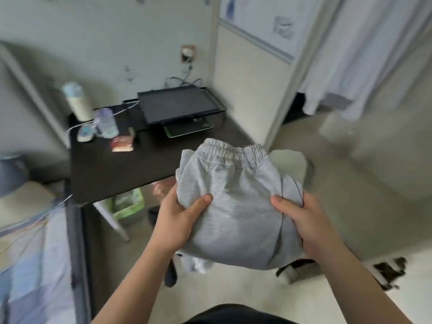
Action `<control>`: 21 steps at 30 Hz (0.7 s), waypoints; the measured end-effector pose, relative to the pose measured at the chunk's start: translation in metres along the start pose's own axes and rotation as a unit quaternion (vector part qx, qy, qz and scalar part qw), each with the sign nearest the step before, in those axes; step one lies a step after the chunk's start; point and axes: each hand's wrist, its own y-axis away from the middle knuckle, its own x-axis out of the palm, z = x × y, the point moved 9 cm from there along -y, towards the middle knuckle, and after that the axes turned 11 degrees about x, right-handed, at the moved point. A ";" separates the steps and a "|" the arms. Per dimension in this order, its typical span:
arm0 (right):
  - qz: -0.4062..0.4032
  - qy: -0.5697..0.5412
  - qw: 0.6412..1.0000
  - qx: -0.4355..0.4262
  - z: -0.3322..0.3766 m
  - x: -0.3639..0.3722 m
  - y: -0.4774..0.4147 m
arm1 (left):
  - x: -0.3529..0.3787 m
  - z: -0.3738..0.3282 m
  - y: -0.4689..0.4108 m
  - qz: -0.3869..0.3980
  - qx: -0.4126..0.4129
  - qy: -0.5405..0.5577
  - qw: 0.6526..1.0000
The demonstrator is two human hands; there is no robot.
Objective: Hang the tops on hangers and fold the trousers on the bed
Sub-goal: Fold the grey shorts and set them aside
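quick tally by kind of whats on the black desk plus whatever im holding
On the black desk:
bottles: 2 (tall cream bottle, clear bottle)
black stand: 1
green-edged pad under it: 1
red packet: 1
white and blue item, too blurred to name: 1
Held in left hand and right hand:
grey trousers: 1
total: 7

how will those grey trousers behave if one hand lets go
Probably floppy: the grey trousers sag and crease between the left hand and right hand. Released on one side, the folded bundle would likely droop and unfold. The soft knit looks grippy, not slippery.
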 end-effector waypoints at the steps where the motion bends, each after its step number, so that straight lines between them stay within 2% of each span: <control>1: -0.022 -0.009 1.000 -0.003 0.003 -0.032 -0.004 | 0.034 0.000 -0.010 0.018 0.003 0.002 1.000; 5: -0.089 -0.054 0.994 0.012 0.008 -0.135 -0.015 | 0.146 0.003 -0.044 0.091 -0.008 -0.011 0.996; 9: -0.139 -0.115 0.984 0.013 0.007 -0.207 -0.024 | 0.234 0.004 -0.077 0.162 -0.007 -0.035 0.986; 16: -0.233 -0.168 0.958 0.029 -0.001 -0.286 -0.066 | 0.353 0.021 -0.149 0.271 0.020 -0.077 0.959; 21: -0.311 -0.206 0.927 0.037 -0.002 -0.340 -0.112 | 0.447 0.052 -0.215 0.364 -0.016 -0.068 0.929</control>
